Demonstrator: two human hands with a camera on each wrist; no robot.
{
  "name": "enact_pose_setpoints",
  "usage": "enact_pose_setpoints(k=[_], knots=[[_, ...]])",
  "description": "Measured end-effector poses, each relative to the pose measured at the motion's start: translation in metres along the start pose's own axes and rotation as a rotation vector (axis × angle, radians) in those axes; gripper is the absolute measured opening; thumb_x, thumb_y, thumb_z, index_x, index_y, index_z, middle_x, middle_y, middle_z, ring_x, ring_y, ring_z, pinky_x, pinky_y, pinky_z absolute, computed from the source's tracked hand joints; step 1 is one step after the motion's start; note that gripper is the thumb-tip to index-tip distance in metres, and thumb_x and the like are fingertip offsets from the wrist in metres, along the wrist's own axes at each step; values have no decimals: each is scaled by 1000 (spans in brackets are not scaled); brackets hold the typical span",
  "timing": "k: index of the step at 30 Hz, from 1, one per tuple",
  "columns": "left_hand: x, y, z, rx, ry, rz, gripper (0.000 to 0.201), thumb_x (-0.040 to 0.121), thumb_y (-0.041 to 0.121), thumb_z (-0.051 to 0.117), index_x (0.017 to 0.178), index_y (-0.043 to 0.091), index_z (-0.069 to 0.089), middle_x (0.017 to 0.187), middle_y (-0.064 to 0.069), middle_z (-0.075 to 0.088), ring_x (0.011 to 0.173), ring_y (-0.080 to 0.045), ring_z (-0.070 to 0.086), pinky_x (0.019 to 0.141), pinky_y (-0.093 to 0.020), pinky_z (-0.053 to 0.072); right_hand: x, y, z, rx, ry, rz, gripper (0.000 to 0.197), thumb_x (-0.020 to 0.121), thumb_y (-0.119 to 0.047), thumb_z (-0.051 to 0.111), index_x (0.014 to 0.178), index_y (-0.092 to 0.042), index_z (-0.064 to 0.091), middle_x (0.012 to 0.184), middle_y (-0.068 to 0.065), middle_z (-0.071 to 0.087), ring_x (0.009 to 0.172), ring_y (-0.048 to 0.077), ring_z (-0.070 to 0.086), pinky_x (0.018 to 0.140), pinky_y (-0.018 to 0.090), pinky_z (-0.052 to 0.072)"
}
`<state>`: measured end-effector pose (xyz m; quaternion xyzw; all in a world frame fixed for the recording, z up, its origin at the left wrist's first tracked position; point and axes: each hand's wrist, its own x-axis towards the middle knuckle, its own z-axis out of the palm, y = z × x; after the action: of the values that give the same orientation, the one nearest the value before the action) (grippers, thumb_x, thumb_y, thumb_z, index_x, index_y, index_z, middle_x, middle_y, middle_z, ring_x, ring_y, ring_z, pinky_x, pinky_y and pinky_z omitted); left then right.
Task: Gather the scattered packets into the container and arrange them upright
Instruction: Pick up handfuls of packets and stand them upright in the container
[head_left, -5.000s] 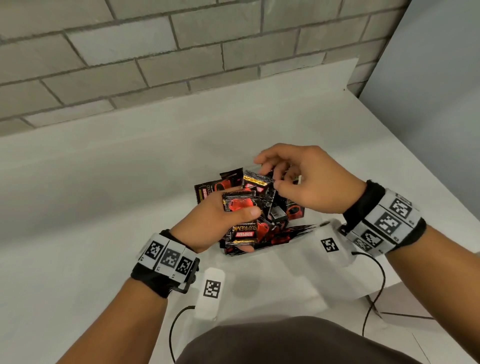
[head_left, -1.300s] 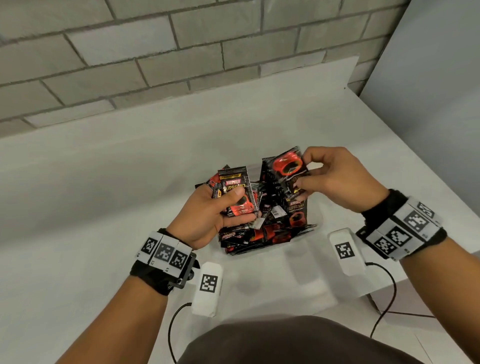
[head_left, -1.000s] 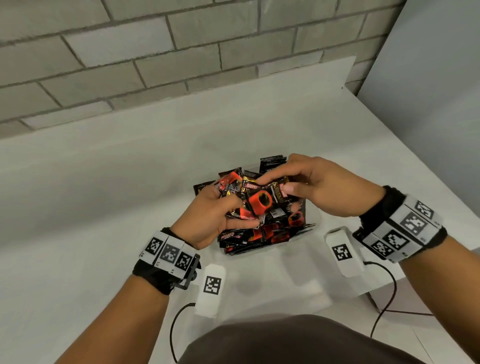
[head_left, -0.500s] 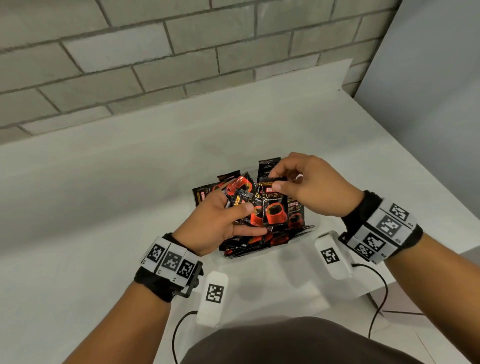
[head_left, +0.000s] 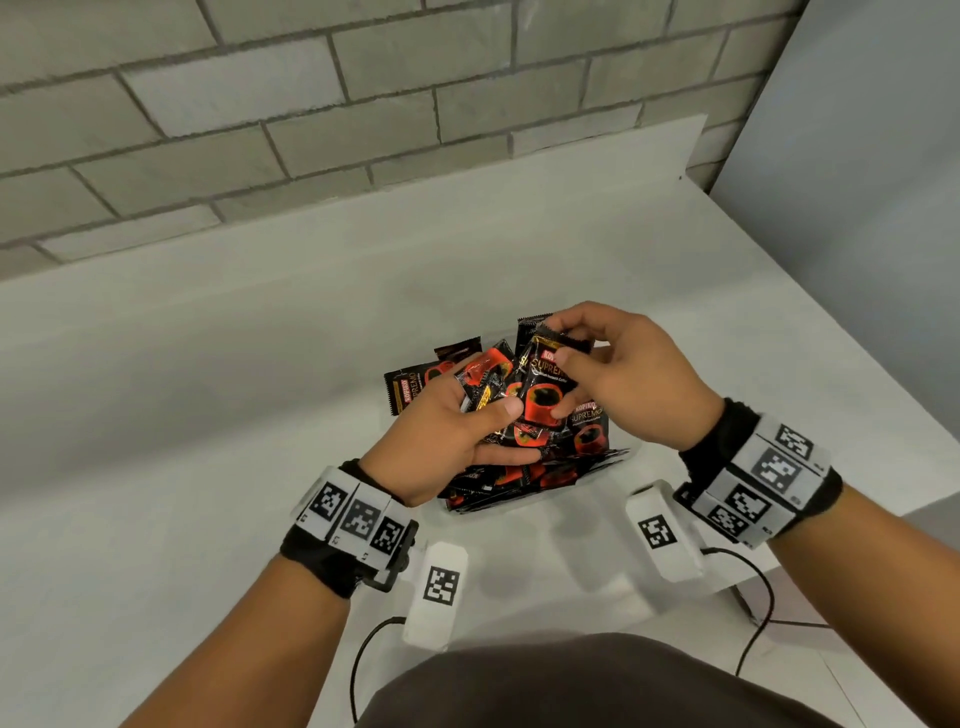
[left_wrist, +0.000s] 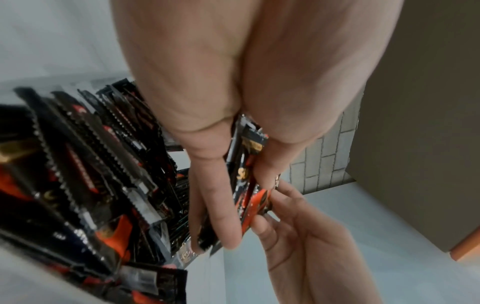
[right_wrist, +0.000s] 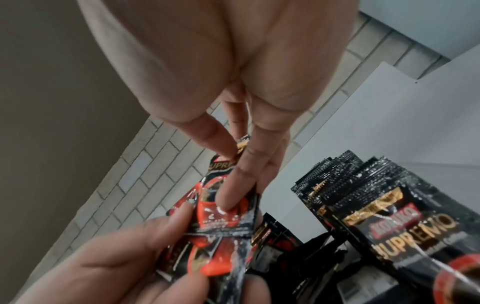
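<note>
Left hand (head_left: 441, 441) gripping a bunch of packets (head_left: 491, 387); right hand (head_left: 618, 379) pinching one packet (head_left: 545, 384) against that bunch. Directly below both hands, clear container (head_left: 597, 475) crammed with more.

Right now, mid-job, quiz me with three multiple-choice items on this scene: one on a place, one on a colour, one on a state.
1. Where is the packet that the right hand pinches?
A. flat on the table
B. held above the container, against the left hand's bundle
C. beside the wall

2. What are the main colours of the packets?
A. black with red and gold
B. blue and white
C. green

3. What is the left hand doing?
A. resting open on the table
B. pointing at the wall
C. gripping a bundle of packets

Answers: 1 B, the head view shows it lifted over the clear container, touching the bundle. 2 A, the printed wrappers show black, a red cup and gold lettering. 3 C, thumb and fingers curl round several packets.
</note>
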<state>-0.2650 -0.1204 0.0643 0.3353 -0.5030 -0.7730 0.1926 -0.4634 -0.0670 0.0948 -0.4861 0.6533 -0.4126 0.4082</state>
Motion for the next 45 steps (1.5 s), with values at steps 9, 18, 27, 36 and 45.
enact_pose_setpoints(k=[9,18,27,36,45], knots=[[0,-4,-3,-71,11,22,42,101,-4,55,142,3,50,131,-20,68,119,-35,68,92,-48,60,3,3,-2,-270,-181,-233,70,94,-6,60,143,-52,40,132,-7,54,118,8,54,98,26,48],[0,-5,-6,-67,6,26,43,100,-4,54,142,1,49,131,-23,67,119,-36,68,94,-49,59,6,7,0,-259,-100,-195,38,95,-11,61,122,-36,52,106,-6,64,66,1,61,69,30,53],[4,-7,-10,-29,58,4,41,100,-3,56,141,-2,49,130,-21,68,114,-35,71,94,-52,59,9,12,-13,-191,-48,-115,30,98,-10,56,119,-32,53,99,3,67,65,29,66,66,47,59],[1,-10,-30,-109,155,-7,44,100,-4,55,143,0,47,130,-21,68,117,-36,69,91,-48,61,12,32,-40,-655,-205,-192,37,88,1,59,103,-33,62,99,-4,57,87,19,58,80,37,50],[1,-9,-30,-87,146,-7,42,99,-3,56,140,1,51,130,-21,69,118,-35,69,91,-47,61,11,43,-22,-894,-314,-134,41,90,-11,60,121,-38,55,93,-5,48,75,7,50,73,32,46]])
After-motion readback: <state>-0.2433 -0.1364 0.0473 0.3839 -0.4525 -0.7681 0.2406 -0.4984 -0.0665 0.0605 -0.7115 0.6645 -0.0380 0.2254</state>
